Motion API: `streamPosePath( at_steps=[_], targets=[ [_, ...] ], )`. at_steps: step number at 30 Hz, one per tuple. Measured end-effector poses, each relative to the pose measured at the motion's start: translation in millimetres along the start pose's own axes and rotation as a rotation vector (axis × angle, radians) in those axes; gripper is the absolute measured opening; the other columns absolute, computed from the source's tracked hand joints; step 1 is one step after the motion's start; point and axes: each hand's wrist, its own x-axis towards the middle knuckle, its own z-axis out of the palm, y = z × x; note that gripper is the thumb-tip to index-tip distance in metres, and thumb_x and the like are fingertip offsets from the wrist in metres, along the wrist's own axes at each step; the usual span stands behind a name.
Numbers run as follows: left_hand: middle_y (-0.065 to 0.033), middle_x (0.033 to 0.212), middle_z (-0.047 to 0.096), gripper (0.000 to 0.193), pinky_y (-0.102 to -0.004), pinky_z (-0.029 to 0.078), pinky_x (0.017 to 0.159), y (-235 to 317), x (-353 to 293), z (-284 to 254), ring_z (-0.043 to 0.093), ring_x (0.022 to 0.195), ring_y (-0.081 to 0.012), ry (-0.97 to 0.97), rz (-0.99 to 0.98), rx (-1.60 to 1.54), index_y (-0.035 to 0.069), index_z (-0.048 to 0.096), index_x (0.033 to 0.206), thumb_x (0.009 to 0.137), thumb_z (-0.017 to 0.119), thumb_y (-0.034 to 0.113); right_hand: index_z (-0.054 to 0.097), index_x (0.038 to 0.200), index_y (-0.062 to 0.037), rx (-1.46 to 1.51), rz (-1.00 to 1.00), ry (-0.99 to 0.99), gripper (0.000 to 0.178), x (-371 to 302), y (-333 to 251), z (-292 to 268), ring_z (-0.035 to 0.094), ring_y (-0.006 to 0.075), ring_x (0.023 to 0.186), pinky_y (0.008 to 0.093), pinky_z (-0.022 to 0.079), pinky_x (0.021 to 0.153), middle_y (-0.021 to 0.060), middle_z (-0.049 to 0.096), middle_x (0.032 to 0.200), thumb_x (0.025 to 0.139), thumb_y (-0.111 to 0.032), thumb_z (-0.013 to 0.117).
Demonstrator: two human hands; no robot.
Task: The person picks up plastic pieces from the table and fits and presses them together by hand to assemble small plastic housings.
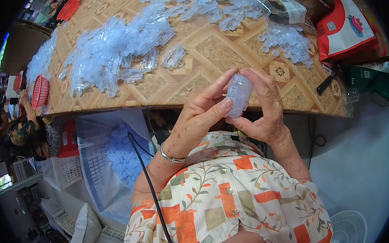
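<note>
Between my two hands, just above the near table edge, is a small bundle of see-through plastic pieces (239,95) with rounded ends. My left hand (199,115) grips its left side, the thumb pressed on the front. From the right, my right hand (267,103) closes round it with thumb below and fingers on top. How many pieces are in the bundle I cannot tell. Past my left hand, a few flat see-through plastic pieces (174,57) lie apart from a large heap of the same kind (118,50).
Small round plastic pieces (290,43) are piled at the far right, near a red-and-white bag (347,30) and a black-handled tool (326,85). A lined blue crate (96,169) of plastic pieces stands below the table. Another person (22,126) sits at left by a red basket (39,92).
</note>
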Motion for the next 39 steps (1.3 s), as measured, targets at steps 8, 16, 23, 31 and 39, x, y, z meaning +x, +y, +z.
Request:
streamPosePath(
  at_steps=[8, 16, 23, 31, 39],
  targets=[
    [-0.008, 0.138, 0.058, 0.054, -0.0279, 0.047, 0.099, 3.0, -2.0, 1.1, 0.056, 0.116, -0.0109, 0.075, -0.008, -0.051, 0.006, 0.039, 0.155, 0.106, 0.055, 0.02, 0.051, 0.14, -0.0051, -0.003, -0.024, -0.034, 0.089, -0.8, 2.0, 0.7, 0.056, 0.0335, 0.127, 0.0434, 0.046, 0.107, 0.0164, 0.057, 0.138, 0.062, -0.017, 0.092],
    [-0.0087, 0.134, 0.06, 0.053, -0.0289, 0.047, 0.098, 0.1, -1.8, -0.3, 0.058, 0.115, -0.0122, 0.09, 0.011, -0.069, 0.005, 0.041, 0.154, 0.104, 0.057, 0.016, 0.05, 0.14, -0.0039, 0.063, -0.014, -0.026, 0.09, -1.6, 1.4, 4.8, 0.057, 0.0347, 0.125, 0.0435, 0.047, 0.105, 0.0173, 0.057, 0.138, 0.061, -0.015, 0.092],
    [-0.0071, 0.13, 0.063, 0.05, -0.0278, 0.048, 0.096, 0.4, -4.6, -1.3, 0.058, 0.112, -0.011, 0.104, -0.002, -0.048, 0.002, 0.046, 0.15, 0.103, 0.057, 0.014, 0.051, 0.14, -0.0057, 0.083, -0.014, -0.007, 0.09, -2.9, 3.4, 8.9, 0.057, 0.0337, 0.125, 0.0426, 0.048, 0.105, 0.0161, 0.056, 0.138, 0.06, -0.014, 0.092],
    [-0.0071, 0.13, 0.063, 0.049, -0.0271, 0.048, 0.096, 1.2, -4.5, -2.3, 0.058, 0.112, -0.0107, 0.116, -0.013, -0.023, -0.001, 0.048, 0.148, 0.103, 0.057, 0.014, 0.05, 0.141, -0.0063, 0.102, -0.001, -0.028, 0.091, -3.5, 5.8, 10.0, 0.056, 0.0333, 0.127, 0.0423, 0.048, 0.106, 0.0155, 0.055, 0.14, 0.061, -0.013, 0.092],
    [-0.0089, 0.127, 0.065, 0.048, -0.0275, 0.048, 0.096, 2.6, -4.0, -4.1, 0.06, 0.111, -0.0118, 0.126, -0.008, 0.043, -0.004, 0.049, 0.146, 0.102, 0.058, 0.013, 0.051, 0.142, -0.0066, 0.071, -0.02, -0.03, 0.092, -4.6, 6.0, 10.8, 0.058, 0.033, 0.126, 0.0415, 0.049, 0.105, 0.0153, 0.057, 0.14, 0.06, -0.012, 0.093]
  ],
)
